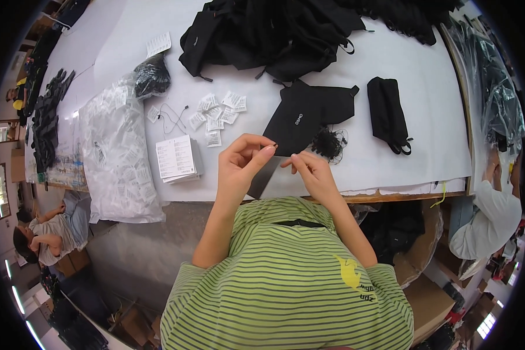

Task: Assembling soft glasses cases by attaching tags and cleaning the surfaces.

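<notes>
Over the near edge of the table, my left hand [245, 160] pinches a small dark piece between thumb and fingertips, too small to name. My right hand [314, 175] is closed in a pinch close beside it, and what it holds, if anything, cannot be made out. Just beyond both hands lies a flat black fabric pouch [294, 119] with white lettering, its lower end reaching the table edge. Right of the pouch is a tangled bunch of thin black cords [331, 144].
A filled black pouch [386, 114] lies to the right; black bags [268, 35] are heaped at the back. On the left are white sachets [214, 114], a stack of printed cards [176, 158], a loose cord [172, 118] and a large plastic bag of sachets [119, 157]. People sit at both sides.
</notes>
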Demonstrator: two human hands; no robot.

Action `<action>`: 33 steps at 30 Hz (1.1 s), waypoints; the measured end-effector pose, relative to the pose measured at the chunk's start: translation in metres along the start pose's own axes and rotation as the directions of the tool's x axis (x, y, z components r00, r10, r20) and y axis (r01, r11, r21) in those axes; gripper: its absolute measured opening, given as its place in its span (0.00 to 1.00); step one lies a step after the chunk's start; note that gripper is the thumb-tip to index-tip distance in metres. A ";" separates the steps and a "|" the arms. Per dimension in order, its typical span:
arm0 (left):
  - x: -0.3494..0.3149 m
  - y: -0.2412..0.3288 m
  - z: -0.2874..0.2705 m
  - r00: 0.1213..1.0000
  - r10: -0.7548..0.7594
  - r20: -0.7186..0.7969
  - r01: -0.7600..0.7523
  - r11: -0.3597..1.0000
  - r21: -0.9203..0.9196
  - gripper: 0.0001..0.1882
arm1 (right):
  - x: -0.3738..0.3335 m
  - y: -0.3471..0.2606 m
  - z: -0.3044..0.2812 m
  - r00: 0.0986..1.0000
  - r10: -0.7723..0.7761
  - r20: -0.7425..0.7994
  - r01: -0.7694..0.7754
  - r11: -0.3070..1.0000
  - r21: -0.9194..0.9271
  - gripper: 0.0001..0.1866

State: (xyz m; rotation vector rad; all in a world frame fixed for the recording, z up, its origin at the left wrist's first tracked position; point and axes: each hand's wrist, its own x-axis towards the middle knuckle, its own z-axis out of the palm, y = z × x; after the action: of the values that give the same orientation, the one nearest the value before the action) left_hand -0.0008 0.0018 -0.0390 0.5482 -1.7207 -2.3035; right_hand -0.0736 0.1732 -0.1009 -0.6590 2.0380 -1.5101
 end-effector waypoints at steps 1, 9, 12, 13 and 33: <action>-0.001 0.000 0.000 1.000 -0.003 0.008 0.003 1.000 0.009 0.06 | -0.001 0.007 0.005 0.996 0.088 -0.012 -0.087 0.996 0.006 0.12; -0.003 -0.001 0.000 1.000 0.025 0.012 -0.025 1.000 -0.017 0.07 | 0.002 0.009 0.024 0.976 0.217 0.011 -0.216 0.968 0.125 0.12; -0.003 -0.001 -0.002 0.999 0.026 0.029 -0.025 0.999 -0.036 0.06 | 0.008 0.022 0.026 0.932 0.337 0.136 -0.360 0.906 0.225 0.15; -0.003 -0.002 -0.003 0.999 0.022 0.039 -0.021 0.999 -0.043 0.06 | 0.010 0.024 0.028 0.941 0.312 0.134 -0.339 0.883 0.323 0.15; 0.006 -0.013 -0.005 0.999 -0.039 -0.012 0.035 0.967 -0.251 0.05 | 0.018 0.019 0.073 0.969 0.241 -0.051 -0.139 0.706 0.695 0.27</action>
State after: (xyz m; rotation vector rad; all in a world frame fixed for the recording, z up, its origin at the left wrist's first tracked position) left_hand -0.0033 -0.0009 -0.0540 0.5510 -1.3924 -2.4848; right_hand -0.0407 0.1150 -0.1395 -0.0330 1.3821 -2.0393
